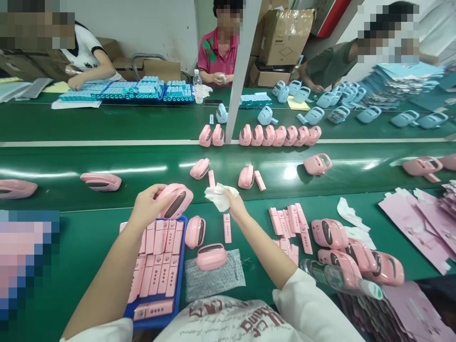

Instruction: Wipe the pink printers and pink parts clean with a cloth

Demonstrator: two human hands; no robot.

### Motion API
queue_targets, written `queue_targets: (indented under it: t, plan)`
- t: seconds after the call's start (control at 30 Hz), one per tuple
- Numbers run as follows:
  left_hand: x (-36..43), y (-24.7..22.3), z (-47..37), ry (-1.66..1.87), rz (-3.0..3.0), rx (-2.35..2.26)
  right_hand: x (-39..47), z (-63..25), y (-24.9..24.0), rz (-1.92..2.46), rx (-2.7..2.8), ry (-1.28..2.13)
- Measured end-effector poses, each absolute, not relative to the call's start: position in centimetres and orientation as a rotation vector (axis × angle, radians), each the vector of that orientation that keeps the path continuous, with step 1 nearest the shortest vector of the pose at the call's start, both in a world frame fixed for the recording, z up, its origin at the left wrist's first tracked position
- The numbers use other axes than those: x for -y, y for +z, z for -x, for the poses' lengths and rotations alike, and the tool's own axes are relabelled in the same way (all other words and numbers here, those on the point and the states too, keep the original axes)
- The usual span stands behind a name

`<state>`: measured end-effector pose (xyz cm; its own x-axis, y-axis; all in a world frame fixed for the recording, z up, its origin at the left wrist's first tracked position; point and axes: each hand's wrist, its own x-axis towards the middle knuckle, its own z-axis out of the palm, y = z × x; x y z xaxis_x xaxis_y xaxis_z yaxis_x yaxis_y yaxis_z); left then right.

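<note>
My left hand (147,205) grips a pink plastic device (176,201) with a dark oval panel, held above a blue tray (180,280) of pink rectangular sticks. A crumpled white tissue (221,195) is pinched in my right hand (235,205), over the bench just beside the belt. Below the hands, one pink device (195,232) stands beside the tray and another pink device (211,257) lies on a bubble-wrap pouch (215,281). A single pink stick (227,228) lies under my right hand.
On the right are loose pink sticks (285,221), several pink devices (329,232), a clear bottle (331,275) and flat pink cartons (415,228). A green conveyor belt (160,156) carries more pink devices. Co-workers sit across, near blue devices (370,114) and a pole (242,66).
</note>
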<state>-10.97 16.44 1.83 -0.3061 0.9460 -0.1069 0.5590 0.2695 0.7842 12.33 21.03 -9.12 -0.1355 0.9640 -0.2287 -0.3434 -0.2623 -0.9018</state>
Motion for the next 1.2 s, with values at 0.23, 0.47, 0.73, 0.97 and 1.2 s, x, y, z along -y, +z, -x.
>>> queue_targets:
  t: [0.23,0.47,0.73,0.97,1.2]
  plan:
    - [-12.1,6.1,4.1,1.187,-1.033,-1.549,-12.2,-11.7,-3.0,0.684,1.935,0.853]
    - [-8.3,7.3,0.5,1.178,-1.176,-1.564,-7.9,-14.1,-3.0,0.588,2.141,0.474]
    - [-5.3,8.1,-2.1,1.164,-1.187,-1.498,-6.0,-16.3,-1.9,0.655,1.955,0.668]
    - [-2.6,11.9,-3.6,1.113,-1.413,-1.519,-6.1,-19.4,1.7,0.602,1.179,1.55]
    - [-1.9,16.2,-4.1,0.737,-1.888,-1.403,-4.7,-20.1,0.8,0.563,1.212,1.632]
